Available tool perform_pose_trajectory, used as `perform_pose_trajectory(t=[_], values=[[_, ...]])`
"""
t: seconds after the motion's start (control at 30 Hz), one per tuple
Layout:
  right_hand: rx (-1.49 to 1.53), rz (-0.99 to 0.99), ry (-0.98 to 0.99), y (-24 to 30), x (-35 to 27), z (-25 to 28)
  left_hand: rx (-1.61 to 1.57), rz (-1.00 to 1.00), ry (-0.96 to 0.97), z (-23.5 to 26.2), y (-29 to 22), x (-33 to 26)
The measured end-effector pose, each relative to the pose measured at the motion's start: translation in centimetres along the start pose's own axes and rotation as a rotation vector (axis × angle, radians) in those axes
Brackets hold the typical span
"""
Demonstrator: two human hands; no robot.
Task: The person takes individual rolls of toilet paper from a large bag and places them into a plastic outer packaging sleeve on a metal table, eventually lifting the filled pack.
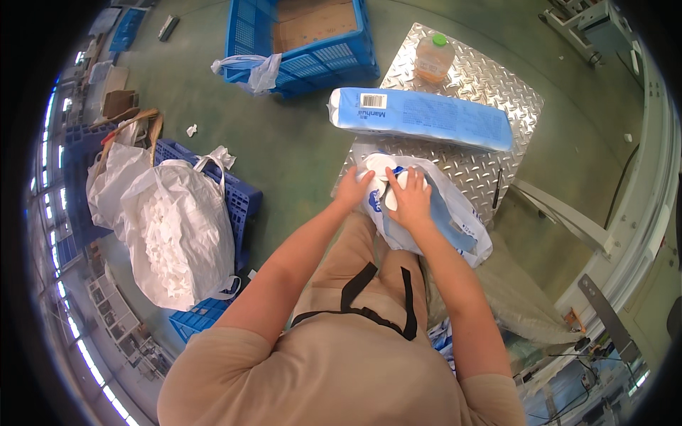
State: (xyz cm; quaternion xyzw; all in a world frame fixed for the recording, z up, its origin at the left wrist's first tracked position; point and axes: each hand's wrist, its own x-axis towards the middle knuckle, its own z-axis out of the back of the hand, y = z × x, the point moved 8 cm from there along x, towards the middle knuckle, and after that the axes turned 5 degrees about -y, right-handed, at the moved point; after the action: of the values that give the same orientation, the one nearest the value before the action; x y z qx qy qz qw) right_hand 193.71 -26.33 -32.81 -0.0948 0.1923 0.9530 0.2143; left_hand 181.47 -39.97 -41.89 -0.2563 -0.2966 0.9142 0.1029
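Observation:
A partly opened plastic bag point(458, 224), white and blue, lies over the near edge of a metal-plate table, close to my thighs. White rolls point(380, 165), apparently paper, show at its mouth. My left hand point(354, 187) grips the left side of the rolls, thumb on top and the other fingers partly hidden. Across from it, my right hand point(410, 201) clasps a roll with thumb and fingers spread around its end. Just beyond the bag lies a long, sealed blue pack point(426, 117), apart from both hands.
On the diamond-plate table point(515, 92) stand a clear bottle point(434, 58) with a green cap and a thin dark rod point(497, 188). A blue crate point(323, 60) with cardboard inside sits beyond. Left, a white sack point(177, 234) of white scraps rests on blue crates. A metal frame point(625, 234) runs along the right.

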Motion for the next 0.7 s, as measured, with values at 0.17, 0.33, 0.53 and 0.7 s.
perform_pose_trajectory(t=[0.17,0.33,0.53,0.7], values=[[0.657,-0.331,-0.324,-6.9,-9.3,8.9,0.372,0.186,-0.096,3.3,-4.4,-2.6],[1.787,-0.577,-0.455,-9.0,-19.9,17.8,-0.713,0.302,0.643,1.1,-20.2,-13.7],[1.691,-0.687,-0.715,-9.1,-27.2,23.4,-0.976,0.343,1.445,0.2,-33.2,-25.0],[1.125,-0.502,-0.894,-7.8,-31.9,28.1,-0.934,0.359,1.528,-0.5,-36.2,-28.5]])
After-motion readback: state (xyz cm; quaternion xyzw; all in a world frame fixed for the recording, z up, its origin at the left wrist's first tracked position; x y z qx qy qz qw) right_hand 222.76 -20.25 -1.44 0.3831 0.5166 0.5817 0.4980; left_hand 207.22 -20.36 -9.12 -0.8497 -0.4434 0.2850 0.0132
